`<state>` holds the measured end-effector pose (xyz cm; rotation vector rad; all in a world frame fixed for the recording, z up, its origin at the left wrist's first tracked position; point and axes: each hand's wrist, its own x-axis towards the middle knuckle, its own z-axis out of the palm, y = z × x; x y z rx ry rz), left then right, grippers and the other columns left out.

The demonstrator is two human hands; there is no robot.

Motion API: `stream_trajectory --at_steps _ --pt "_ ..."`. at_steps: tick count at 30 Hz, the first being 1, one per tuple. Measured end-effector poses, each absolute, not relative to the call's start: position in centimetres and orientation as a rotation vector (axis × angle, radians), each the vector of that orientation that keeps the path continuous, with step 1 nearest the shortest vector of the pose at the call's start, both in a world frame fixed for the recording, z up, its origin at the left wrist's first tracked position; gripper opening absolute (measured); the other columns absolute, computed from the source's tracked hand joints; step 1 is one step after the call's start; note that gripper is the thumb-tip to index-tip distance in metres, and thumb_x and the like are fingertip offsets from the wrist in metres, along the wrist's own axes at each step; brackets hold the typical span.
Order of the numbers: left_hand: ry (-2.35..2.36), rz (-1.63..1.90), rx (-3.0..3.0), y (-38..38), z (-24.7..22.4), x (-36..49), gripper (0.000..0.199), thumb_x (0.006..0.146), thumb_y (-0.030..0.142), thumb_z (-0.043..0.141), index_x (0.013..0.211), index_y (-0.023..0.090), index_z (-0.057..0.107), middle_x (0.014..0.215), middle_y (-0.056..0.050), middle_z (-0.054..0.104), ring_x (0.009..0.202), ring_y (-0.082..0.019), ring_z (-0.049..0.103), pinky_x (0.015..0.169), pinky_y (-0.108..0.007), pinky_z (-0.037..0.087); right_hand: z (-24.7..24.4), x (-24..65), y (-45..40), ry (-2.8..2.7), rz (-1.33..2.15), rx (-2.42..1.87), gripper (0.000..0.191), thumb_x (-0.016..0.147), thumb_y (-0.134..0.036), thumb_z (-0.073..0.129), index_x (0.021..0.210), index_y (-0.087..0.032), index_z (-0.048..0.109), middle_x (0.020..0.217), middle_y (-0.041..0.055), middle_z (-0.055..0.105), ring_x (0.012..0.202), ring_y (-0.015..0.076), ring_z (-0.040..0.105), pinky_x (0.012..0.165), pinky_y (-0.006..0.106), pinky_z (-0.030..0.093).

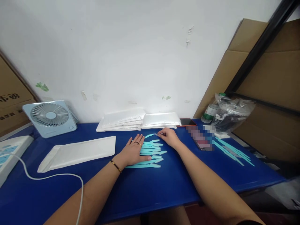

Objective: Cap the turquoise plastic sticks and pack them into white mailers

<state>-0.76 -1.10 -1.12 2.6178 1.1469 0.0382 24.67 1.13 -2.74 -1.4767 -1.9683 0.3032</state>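
Observation:
Several slim turquoise sticks (pixel 152 152) with paler ends lie side by side on the blue table. My left hand (pixel 134 151) rests flat over their left parts, its fingers spread. Just beyond the row, my right hand (pixel 169 137) pinches a small clear piece (pixel 156 134) at the tip of the farthest turquoise stick (pixel 149 136). Whether the piece touches that stick is too small to tell. To the left of my left hand lies a white padded envelope (pixel 82 153).
Stacked white envelopes (pixel 122 120) lie against the wall. A fan (pixel 50 117) and a white cable (pixel 58 175) are at left. At right are phones (pixel 187 122), a bottle (pixel 209 113), a plastic bag (pixel 232 115) and more turquoise sticks (pixel 232 150).

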Motion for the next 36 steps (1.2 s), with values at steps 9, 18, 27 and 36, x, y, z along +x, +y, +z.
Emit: stream_trajectory --at_steps 9,18,27,36 --pt "1.088 0.009 2.701 -1.3 -1.1 0.2 0.089 0.079 0.074 0.027 0.146 0.016 0.012 0.152 -0.013 0.007 0.14 -0.029 0.001 0.11 -0.049 0.006 -3.1 24.0 1.4 -1.953 0.371 -1.397 0.017 0.077 -0.018 0.06 0.087 -0.022 0.073 0.085 0.0029 0.066 0.074 0.0141 0.059 0.071 0.026 0.046" --pt "1.064 0.02 2.737 -1.1 -1.6 0.2 0.083 0.082 0.069 0.03 0.145 0.016 0.014 0.152 -0.013 0.011 0.14 -0.028 0.004 0.11 -0.047 0.008 -3.0 23.3 2.1 -2.073 0.435 -1.265 0.023 0.077 -0.011 0.057 0.088 -0.022 0.073 0.088 0.003 0.068 0.08 0.0145 0.063 0.076 0.026 0.048" --pt "1.026 0.025 2.633 -0.9 -0.9 -0.4 0.084 0.082 0.068 0.031 0.146 0.017 0.011 0.152 -0.012 0.009 0.14 -0.027 0.003 0.111 -0.047 0.005 -1.2 22.6 0.0 -2.212 0.386 -1.336 0.031 0.083 -0.041 0.056 0.103 -0.021 0.069 0.099 0.0076 0.063 0.094 0.0202 0.058 0.085 0.033 0.044" --pt "1.137 0.013 2.617 -4.7 1.1 -0.9 0.051 0.075 0.047 0.058 0.119 0.023 0.048 0.124 -0.01 0.05 0.116 -0.028 0.043 0.095 -0.041 0.036 0.5 21.0 -8.2 -2.535 0.323 -1.337 0.074 0.065 -0.06 0.067 0.125 -0.022 0.049 0.111 0.0092 0.048 0.101 0.0263 0.046 0.085 0.039 0.042"
